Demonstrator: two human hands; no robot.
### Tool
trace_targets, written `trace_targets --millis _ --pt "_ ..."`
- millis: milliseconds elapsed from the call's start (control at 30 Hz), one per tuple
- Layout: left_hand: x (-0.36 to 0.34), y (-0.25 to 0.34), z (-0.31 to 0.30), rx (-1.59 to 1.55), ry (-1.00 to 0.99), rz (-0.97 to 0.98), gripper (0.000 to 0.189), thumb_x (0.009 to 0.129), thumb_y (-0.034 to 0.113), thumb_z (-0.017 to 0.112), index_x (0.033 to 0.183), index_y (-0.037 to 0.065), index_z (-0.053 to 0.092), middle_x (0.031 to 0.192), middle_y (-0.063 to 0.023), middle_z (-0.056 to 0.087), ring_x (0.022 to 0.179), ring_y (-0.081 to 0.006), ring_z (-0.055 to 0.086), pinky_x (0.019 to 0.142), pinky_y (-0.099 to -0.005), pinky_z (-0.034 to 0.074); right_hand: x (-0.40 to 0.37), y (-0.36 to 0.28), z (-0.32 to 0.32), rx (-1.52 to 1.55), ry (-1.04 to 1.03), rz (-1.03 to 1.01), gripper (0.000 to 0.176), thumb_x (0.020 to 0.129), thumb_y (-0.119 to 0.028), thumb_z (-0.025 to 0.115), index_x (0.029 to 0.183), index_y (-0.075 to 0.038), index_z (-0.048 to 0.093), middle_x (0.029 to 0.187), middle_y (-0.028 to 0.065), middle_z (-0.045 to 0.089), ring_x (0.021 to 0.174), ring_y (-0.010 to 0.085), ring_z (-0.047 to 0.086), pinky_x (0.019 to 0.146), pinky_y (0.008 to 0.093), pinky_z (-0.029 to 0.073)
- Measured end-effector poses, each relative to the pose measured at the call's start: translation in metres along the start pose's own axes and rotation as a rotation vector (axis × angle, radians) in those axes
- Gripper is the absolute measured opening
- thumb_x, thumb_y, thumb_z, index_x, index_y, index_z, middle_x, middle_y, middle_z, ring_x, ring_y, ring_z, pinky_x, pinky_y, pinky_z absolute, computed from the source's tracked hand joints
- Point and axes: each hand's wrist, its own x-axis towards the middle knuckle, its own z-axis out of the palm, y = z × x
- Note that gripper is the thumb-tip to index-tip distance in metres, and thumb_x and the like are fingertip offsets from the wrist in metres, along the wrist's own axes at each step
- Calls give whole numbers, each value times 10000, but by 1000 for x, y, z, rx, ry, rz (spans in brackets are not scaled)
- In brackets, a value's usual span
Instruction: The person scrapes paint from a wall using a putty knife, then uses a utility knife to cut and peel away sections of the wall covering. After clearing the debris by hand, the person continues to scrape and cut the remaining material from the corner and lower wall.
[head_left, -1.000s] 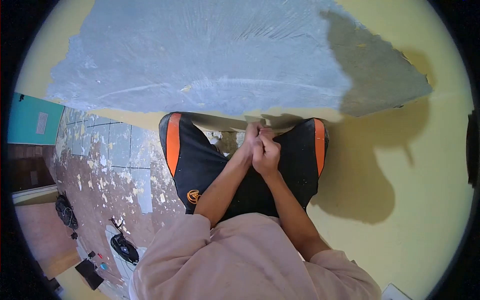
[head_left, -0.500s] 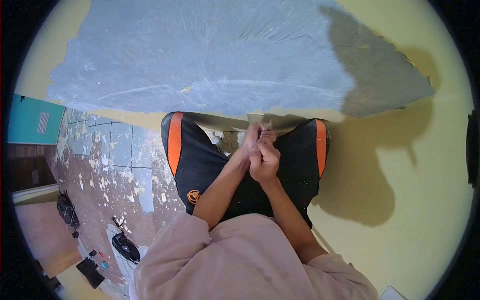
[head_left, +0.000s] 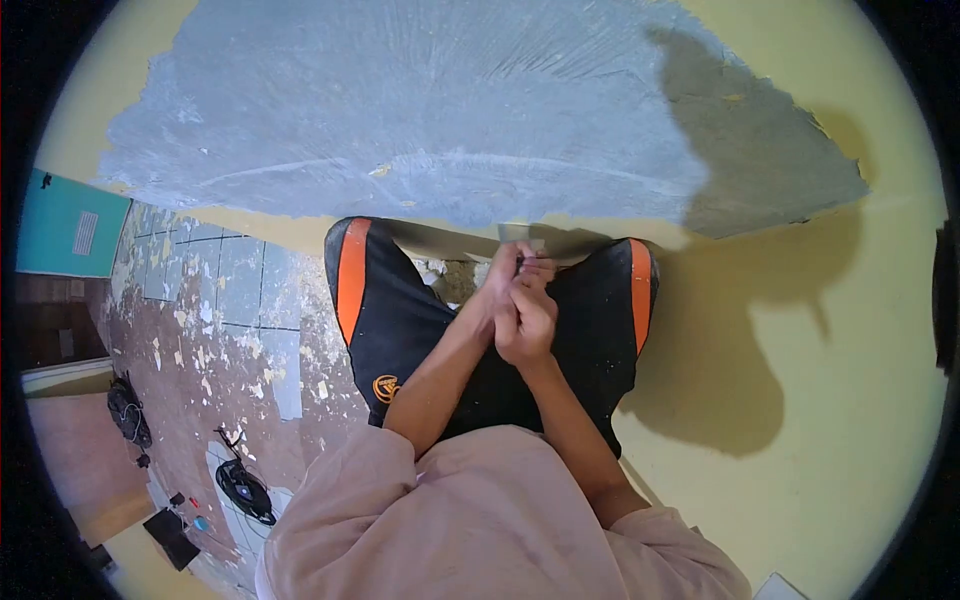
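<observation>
Between my knees, my left hand (head_left: 506, 280) is closed around what looks like a scraper (head_left: 520, 232), whose flat pale blade pokes out beyond the fingers toward the wall. My right hand (head_left: 525, 322) is closed in a fist just behind and against the left, on the same tool. The handle is mostly covered by my fingers. Ahead of both hands is the lower edge of a bare blue-grey patch (head_left: 420, 120) on the wall, ringed by yellow paint (head_left: 720, 330).
Paint flakes litter the worn floor (head_left: 200, 360) on the left. A black cable coil (head_left: 245, 492), a dark bag-like bundle (head_left: 128, 410) and a black flat object (head_left: 171, 539) lie there. A teal panel (head_left: 72, 225) stands at far left. My shadow falls on the wall at right.
Both hands stay together on the tool, shifted very slightly. The view has tilted a little; otherwise the scene looks the same.
</observation>
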Motion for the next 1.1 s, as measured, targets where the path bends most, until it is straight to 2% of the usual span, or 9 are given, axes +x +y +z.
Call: trace_targets --millis 67,133,233,500,567,633,733,833,1100 --pt "-2 1 -15 -46 46 81 128 674 60 432 658 93 309 568 12 307 446 -66 294 347 -178 258 -11 17 5 -54 -134 215 91 681 -5 495 627 69 496 645 178 497 608 304 515 731 347 455" --pt "-3 0 3 -81 -71 -111 124 670 64 431 659 92 310 561 11 311 444 -69 294 343 -185 257 6 10 4 -47 -31 46 92 674 -8 496 613 60 499 635 170 491 599 287 510 714 345 455" --pt "-9 -7 12 130 16 37 119 661 62 431 669 87 315 551 14 303 444 -65 288 343 -179 252 9 -7 0 89 48 -28 203 699 -48 533 547 7 409 579 143 413 548 286 431 560 348 403" --pt "-9 -8 6 44 4 94 105 671 44 431 714 71 339 568 5 311 449 -75 297 345 -178 246 6 -11 -3 20 -28 5 101 676 -6 491 596 50 468 638 168 486 593 291 499 686 352 457" --pt "-7 -11 7 7 21 104 100 675 45 432 707 71 341 569 4 312 454 -76 301 344 -178 247 -8 16 6 -26 -137 240 94 678 -7 488 610 57 474 635 172 470 614 303 488 741 362 449" --pt "-13 -27 21 260 329 413 91 689 52 430 687 71 342 571 2 316 469 -80 314 345 -190 260 -2 12 9 7 -28 142 129 674 -19 506 579 45 447 598 171 441 585 303 467 678 366 434" --pt "2 0 -3 -25 -177 -98 121 703 80 436 663 88 322 569 4 330 473 -84 326 360 -203 285 7 1 -1 -1 -18 -34 161 678 -42 527 578 59 452 589 180 445 573 327 467 637 382 430" --pt "5 12 -19 -77 79 54 125 689 67 436 662 93 316 569 3 331 459 -75 319 360 -195 287 0 16 16 -59 -12 27 169 690 -26 518 558 31 431 576 158 427 559 291 451 612 369 423" --pt "-10 -5 8 213 39 78 97 658 50 420 687 79 333 552 13 305 444 -65 298 362 -181 262 -3 0 3 13 -51 -23 187 721 -35 497 551 32 459 555 134 461 586 270 485 684 356 438"
